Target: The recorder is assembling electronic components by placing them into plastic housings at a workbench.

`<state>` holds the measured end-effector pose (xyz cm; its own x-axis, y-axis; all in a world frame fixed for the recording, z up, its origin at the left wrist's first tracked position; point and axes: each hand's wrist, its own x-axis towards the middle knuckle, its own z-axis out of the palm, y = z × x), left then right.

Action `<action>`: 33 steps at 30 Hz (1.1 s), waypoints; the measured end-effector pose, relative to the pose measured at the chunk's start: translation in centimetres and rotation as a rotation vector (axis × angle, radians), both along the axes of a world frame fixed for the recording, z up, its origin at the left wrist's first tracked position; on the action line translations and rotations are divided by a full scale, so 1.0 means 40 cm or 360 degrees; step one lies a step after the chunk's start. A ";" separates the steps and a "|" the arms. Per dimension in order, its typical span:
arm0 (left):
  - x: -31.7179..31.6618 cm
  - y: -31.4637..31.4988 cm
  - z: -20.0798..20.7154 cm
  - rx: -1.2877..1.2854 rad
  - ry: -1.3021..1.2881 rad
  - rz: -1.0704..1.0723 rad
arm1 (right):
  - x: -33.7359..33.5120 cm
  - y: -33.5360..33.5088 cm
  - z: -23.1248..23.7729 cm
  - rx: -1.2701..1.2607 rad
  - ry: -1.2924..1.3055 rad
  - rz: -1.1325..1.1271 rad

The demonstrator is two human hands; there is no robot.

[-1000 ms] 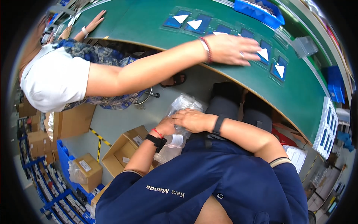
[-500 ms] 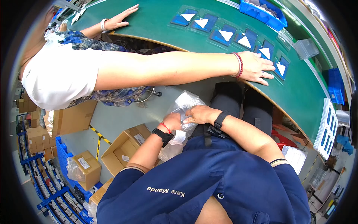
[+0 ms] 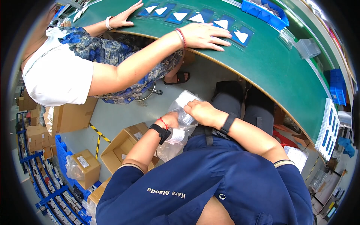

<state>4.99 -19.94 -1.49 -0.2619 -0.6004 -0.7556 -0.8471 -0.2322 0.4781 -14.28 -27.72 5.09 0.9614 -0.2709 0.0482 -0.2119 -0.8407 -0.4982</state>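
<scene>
A crumpled clear plastic bag (image 3: 167,152) with white pieces inside lies over my lap, left of my thighs. My left hand (image 3: 171,120) grips its side, with its fingertips partly hidden by the film. Curled over the bag's upper part, my right hand (image 3: 204,112) is closed on it beside a white piece (image 3: 185,98). A white roll-like piece (image 3: 175,135) shows near my left wrist. On the green workbench, a co-worker's hand (image 3: 204,35) rests flat near a row of blue cards (image 3: 240,40) with white triangles in clear trays.
The bench edge (image 3: 270,96) curves in front of my knees. A blue bin (image 3: 265,15) stands at its back. Open cardboard boxes (image 3: 119,148) and a blue rack (image 3: 56,198) are at my left. A co-worker sits at the left. White sheets with dark bars (image 3: 327,129) are at the right.
The co-worker's arm has drawn back leftward, and the row of blue cards has slid left along the bench. My right hand has shifted slightly down and right on the bag.
</scene>
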 end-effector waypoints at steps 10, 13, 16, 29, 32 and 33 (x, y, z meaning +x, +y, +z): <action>0.025 0.094 -0.085 -0.0967 0.0180 0.0158 | -0.379 -0.101 0.410 0.0753 -0.1157 -0.1555; 0.098 0.080 -0.181 0.0097 0.0480 0.1065 | -0.569 -0.193 0.429 0.0597 -0.1397 -0.2214; 0.060 0.014 -0.147 0.0204 0.0310 0.0933 | -0.780 -0.290 0.362 0.0656 -0.1694 -0.2666; 0.036 0.006 0.230 -0.1113 0.0019 0.1132 | -0.833 -0.395 0.235 0.0689 -0.1751 -0.3176; 0.031 -0.022 0.294 -0.1135 0.0826 0.1881 | -0.676 -0.279 0.222 0.0514 -0.1858 -0.2767; -0.022 -0.043 0.348 -0.1284 0.1037 0.2040 | -0.606 -0.234 0.236 0.0810 -0.1923 -0.2533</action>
